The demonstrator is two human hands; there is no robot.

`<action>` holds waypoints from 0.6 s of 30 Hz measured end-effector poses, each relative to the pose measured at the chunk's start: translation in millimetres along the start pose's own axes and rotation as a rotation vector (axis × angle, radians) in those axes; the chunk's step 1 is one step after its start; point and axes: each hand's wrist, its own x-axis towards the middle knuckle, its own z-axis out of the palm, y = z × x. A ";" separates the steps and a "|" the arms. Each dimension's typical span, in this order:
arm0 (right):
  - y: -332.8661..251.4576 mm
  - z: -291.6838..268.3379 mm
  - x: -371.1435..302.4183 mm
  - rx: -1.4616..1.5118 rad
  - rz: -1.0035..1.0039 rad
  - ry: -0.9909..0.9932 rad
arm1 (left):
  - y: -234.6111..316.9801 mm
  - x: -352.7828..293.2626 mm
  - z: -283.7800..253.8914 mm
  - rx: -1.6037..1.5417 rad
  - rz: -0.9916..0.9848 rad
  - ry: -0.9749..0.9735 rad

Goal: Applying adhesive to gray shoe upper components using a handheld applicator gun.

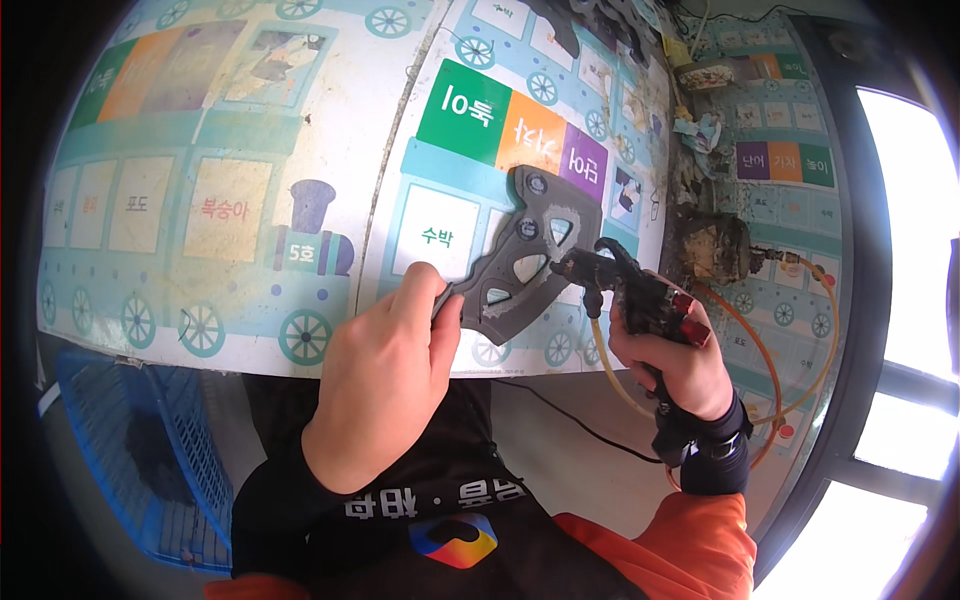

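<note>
My left hand pinches the near end of a dark grey, flat, curved part with several cut-out openings and round bosses at its far end. The part slants over the printed table sheet; whether it touches the sheet I cannot tell. My right hand is wrapped round a black spray gun with red knobs at its back. The gun's nozzle points left at the right edge of the part, very close to it. A pale yellow hose hangs from under the gun.
The table bears a printed train-pattern sheet. Dark pieces lie at its far edge. A grimy container with a hose fitting stands right of the table. An orange hose loops down beside my right arm. A blue plastic basket is at lower left.
</note>
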 end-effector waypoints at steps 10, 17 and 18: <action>-0.9 7.1 -0.4 0.036 0.061 0.013 | 1.0 -0.7 -1.3 -0.013 -0.007 0.001; 3.8 10.6 -1.7 -0.028 0.019 -0.013 | -0.9 -0.8 -0.2 -0.021 0.011 0.014; 3.5 11.8 -2.0 -0.036 0.021 -0.015 | -1.1 -0.9 0.0 -0.019 0.016 0.019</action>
